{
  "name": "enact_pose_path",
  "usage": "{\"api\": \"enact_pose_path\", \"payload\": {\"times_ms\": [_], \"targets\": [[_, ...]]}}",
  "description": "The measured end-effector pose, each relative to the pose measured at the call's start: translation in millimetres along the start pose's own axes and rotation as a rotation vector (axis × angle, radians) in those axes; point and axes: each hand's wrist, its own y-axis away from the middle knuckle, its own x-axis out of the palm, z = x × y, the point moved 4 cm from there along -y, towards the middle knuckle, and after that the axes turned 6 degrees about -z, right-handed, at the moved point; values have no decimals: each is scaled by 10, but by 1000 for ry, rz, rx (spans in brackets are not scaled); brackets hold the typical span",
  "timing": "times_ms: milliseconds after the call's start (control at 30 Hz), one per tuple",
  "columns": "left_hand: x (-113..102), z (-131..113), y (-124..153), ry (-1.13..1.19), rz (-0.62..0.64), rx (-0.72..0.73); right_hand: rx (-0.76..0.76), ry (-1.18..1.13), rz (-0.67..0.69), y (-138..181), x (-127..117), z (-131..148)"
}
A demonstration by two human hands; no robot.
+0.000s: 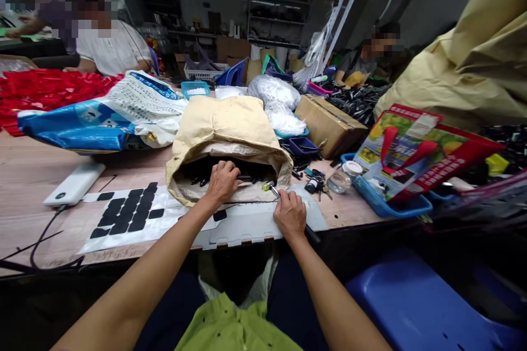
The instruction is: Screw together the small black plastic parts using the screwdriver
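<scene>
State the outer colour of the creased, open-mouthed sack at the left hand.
The sack is yellowish tan outside; see the head view.

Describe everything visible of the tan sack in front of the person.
The tan sack looks like creased paper or woven material with a paler lining. It lies on the table, its wide mouth open toward the near edge. Slim black items show in its shadowed interior. The left hand reaches into its mouth; whether the right hand touches its rim is unclear.

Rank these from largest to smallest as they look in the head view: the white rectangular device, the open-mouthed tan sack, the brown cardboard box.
1. Open-mouthed tan sack
2. Brown cardboard box
3. White rectangular device, though nearer the camera than the box
</scene>
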Motion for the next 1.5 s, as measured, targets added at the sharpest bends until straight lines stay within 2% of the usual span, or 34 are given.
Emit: {"api": "enact_pose_path", "payload": {"times_ms": [167,300,467,600,667,767,867,1100,1500], "targets": [[54,-22,699,294,62,-29,-5,7,6,10,8,4],[183,0,944,386,60,-95,-6,13,1,18,19,2],[204,0,918,367,102,-95,-15,-32,40,-16,6,-38],[171,-9,899,371,122,-117,-68,-247,30,16,-169,-5],[164,-10,898,378,126,-130,-72,-429,9,91,-298,68],[169,-2,895,392,138,-149,-75,-682,63,254,-438,253],[183,16,890,412,138,-174,-94,-786,110,411,-511,450],[221,31,883,415,151,-191,-141,-677,117,559,-490,629],[199,17,889,434,129,-199,-53,-653,131,537,-471,507]]}}
